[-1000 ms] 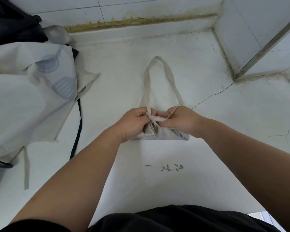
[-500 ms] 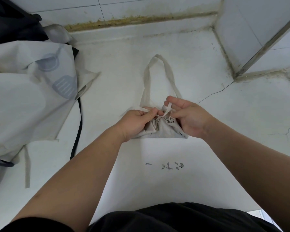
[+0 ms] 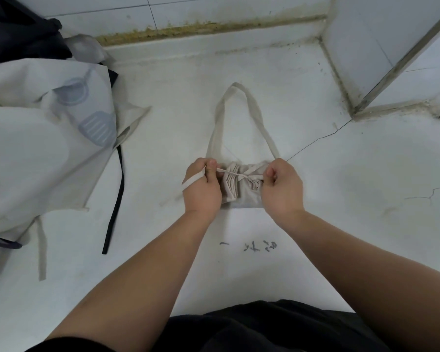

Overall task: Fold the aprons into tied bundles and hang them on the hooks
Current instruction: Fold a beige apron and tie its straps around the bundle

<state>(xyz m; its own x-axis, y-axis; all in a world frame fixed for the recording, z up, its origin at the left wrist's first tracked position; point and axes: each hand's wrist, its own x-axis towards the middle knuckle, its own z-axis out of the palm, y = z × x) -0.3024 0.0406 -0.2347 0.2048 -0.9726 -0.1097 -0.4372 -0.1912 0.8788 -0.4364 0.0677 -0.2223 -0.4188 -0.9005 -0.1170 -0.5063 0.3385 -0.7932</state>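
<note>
Folded apron on the white surface, likely soft, light and floppy, with left hand and right hand each pinching one tie end tight; probably best held by those ends or the loop.

Left hand: I saw it curled into a fist, thumb and forefinger pinching one end of the tie.
Right hand: fisted too, its fingers pinched the other end.
Arms: left forearm and right forearm were bare, reaching forward, hands level and apart.
</note>
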